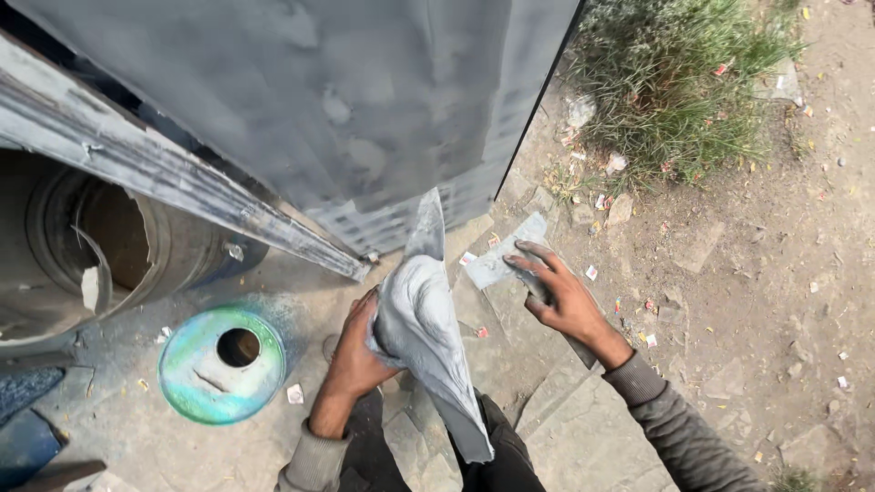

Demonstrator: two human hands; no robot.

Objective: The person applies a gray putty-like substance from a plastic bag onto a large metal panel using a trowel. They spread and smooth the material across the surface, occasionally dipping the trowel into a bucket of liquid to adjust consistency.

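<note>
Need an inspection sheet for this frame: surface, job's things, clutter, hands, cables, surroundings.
Surface: cracked stone paving, dusty, dirt ground to the right.
Job's things: long flat grey trowel-like board loaded with a mound of grey paste; smaller flat grey putty blade; large grey coated metal panel standing ahead.
Clutter: round green-blue tin lid with a centre hole on the ground; small paper scraps and stones scattered about.
Hands: left hand grips the board from beneath; right hand holds the blade, fingers spread over it.
Cables: nothing seen.
Surroundings: rusty open drum lying on its side at left; grass clump at upper right.
</note>
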